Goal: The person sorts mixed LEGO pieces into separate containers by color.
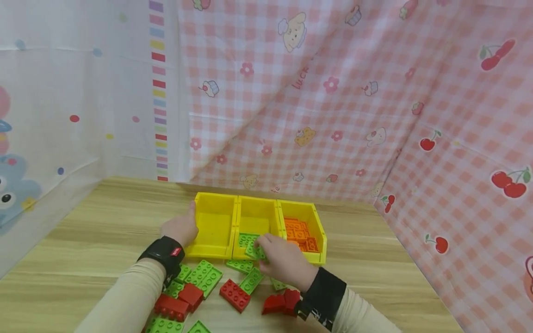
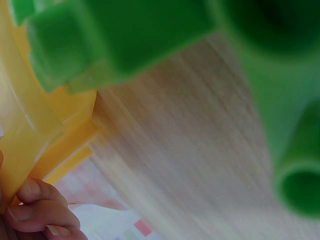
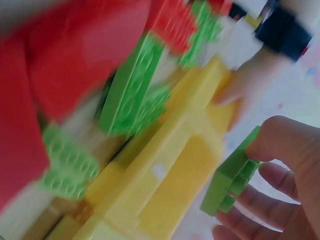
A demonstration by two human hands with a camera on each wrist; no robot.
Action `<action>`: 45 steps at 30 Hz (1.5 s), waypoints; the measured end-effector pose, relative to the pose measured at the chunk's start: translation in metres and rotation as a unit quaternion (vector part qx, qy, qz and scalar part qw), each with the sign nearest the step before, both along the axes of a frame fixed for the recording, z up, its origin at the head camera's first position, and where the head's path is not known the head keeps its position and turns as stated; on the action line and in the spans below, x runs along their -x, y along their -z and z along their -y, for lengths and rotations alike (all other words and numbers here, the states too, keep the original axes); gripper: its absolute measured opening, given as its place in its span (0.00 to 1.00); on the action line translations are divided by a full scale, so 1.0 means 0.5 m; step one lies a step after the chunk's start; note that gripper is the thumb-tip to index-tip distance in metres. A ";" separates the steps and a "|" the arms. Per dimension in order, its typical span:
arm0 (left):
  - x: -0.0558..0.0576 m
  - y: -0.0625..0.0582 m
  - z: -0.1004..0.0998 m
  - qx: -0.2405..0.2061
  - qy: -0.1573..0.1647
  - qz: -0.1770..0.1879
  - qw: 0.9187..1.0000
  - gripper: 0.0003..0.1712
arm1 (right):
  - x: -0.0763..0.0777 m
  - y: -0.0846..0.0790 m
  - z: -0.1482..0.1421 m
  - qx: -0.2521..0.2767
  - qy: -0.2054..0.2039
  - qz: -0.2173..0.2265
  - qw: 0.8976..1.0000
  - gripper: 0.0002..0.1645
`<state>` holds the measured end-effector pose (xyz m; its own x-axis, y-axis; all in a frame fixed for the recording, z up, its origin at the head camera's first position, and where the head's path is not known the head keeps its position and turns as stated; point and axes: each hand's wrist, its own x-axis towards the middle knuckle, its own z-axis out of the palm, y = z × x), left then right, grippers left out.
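A yellow three-part bin (image 1: 214, 253) stands on the table. My left hand (image 1: 180, 229) grips its left side wall, thumb along the rim; in the left wrist view the curled fingers (image 2: 42, 215) lie against the yellow plastic. My right hand (image 1: 287, 264) pinches a green toy brick (image 3: 227, 180) between thumb and fingers, over the front of the middle compartment. Another green brick (image 1: 245, 239) lies inside that compartment, partly covered by the held one. Orange bricks (image 1: 296, 229) sit in the right compartment. The left compartment shows only its yellow floor.
Loose green bricks (image 1: 204, 276) and red bricks (image 1: 235, 295) lie in front of the bin, some under the wrists. A curved red piece (image 1: 275, 304) is near the right wrist. Patterned cloth walls (image 1: 266, 115) enclose the wooden table (image 1: 104, 249) at the back and sides.
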<state>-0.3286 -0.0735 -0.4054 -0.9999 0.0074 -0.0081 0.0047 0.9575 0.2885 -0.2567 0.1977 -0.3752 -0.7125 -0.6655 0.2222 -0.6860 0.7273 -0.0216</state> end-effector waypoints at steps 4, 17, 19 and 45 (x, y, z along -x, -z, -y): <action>0.001 0.004 0.003 -0.002 -0.005 0.002 1.000 0.41 | 0.052 0.007 0.011 -0.007 0.018 -0.004 1.000 0.18; 0.001 0.005 -0.002 0.004 -0.003 -0.015 1.000 0.39 | 0.152 0.050 0.054 -0.034 0.046 0.022 0.998 0.20; 0.002 0.007 -0.003 0.007 0.000 -0.019 1.000 0.39 | 0.159 0.057 0.056 -0.032 0.049 0.033 0.998 0.20; 0.001 0.005 0.005 0.007 0.010 -0.018 1.000 0.40 | 0.080 0.035 0.067 0.081 -0.038 -0.002 0.996 0.09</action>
<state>-0.3291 -0.0759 -0.4080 -0.9993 0.0272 0.0269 0.0335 0.9609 0.2749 -0.2967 0.1640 -0.3924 -0.6606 -0.6723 0.3341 -0.7390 0.6607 -0.1319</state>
